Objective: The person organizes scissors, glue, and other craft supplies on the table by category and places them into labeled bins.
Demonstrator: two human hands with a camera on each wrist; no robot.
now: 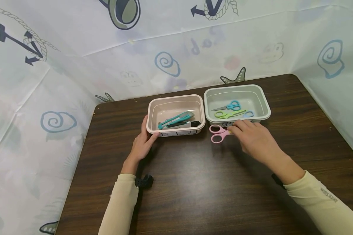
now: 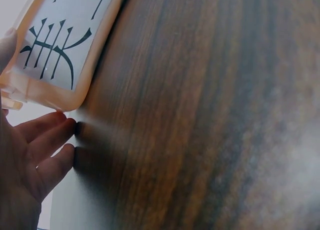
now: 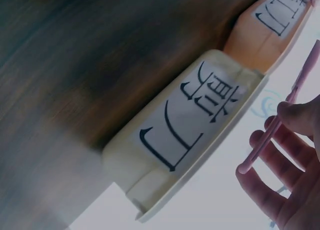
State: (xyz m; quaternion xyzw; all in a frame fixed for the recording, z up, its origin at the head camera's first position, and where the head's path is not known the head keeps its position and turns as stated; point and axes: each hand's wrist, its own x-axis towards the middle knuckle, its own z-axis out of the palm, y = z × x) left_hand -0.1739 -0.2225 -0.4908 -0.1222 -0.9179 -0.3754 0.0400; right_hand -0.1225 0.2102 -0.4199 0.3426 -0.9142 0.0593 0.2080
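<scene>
My right hand [image 1: 254, 140] pinches pink scissors [image 1: 218, 137] at the blade end, handles pointing left, just in front of the grey-green bin [image 1: 235, 88]. In the right wrist view the scissors [image 3: 270, 132] lie edge-on between thumb and fingers. Inside that bin are blue-handled scissors [image 1: 233, 105], green scissors [image 1: 223, 115] and a light blue handle [image 1: 248, 114], partly hidden by the front wall. My left hand [image 1: 141, 143] grips the front-left corner of the pinkish bin [image 1: 176, 99], thumb at its front rim. It holds a teal box cutter [image 1: 179, 118] and a black-and-grey tool [image 1: 189, 124].
Both bins stand side by side at the back of the dark wooden table [image 1: 194, 182]. White labels with black characters, such as the right bin's label [image 3: 192, 115], face the front. A printed white curtain [image 1: 135, 65] hangs behind the table and along its sides.
</scene>
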